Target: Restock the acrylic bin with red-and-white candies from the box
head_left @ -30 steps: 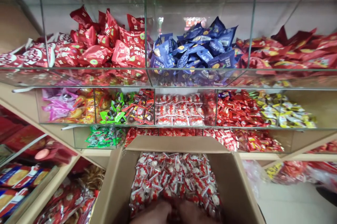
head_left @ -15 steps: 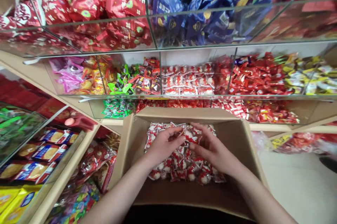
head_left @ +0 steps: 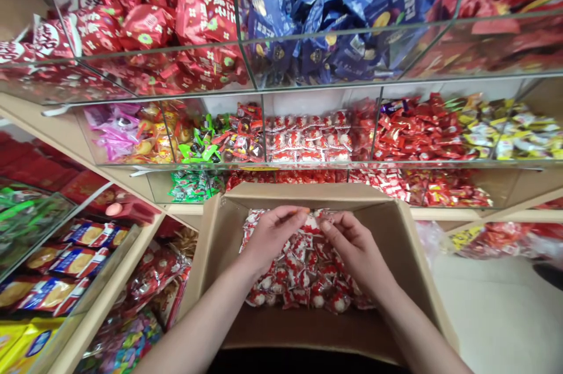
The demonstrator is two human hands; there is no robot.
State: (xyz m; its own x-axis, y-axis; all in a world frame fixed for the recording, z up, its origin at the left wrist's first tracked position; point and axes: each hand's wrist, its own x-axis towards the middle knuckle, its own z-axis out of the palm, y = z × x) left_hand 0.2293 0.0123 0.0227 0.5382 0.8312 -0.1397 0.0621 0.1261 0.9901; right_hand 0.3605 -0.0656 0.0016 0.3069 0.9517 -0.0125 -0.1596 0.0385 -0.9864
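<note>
Above an open cardboard box (head_left: 440,303), one small candy in a red-and-clear wrapper (head_left: 312,225) is stretched between my two hands. My left hand (head_left: 273,236) pinches the wrapper's left end between thumb and forefinger. On the other side, my right hand (head_left: 354,245) has its thumb and fingertips pressed together at the right end. Beneath them lies a heap of similar wrapped candies (head_left: 303,277), each with a pale round piece inside; my hands and forearms hide part of the heap.
Glass-fronted shelves beyond the box hold matching candies in rows (head_left: 308,140), red-wrapped candies (head_left: 413,131), blue packets (head_left: 334,22) and large red packets (head_left: 147,25). At left stands a side shelf with packaged biscuits (head_left: 79,259). Pale floor (head_left: 497,303) shows at right.
My right hand's fingers, spread apart before, have closed on the candy's right end. The candy is now held level between both hands. The view has shifted slightly.
</note>
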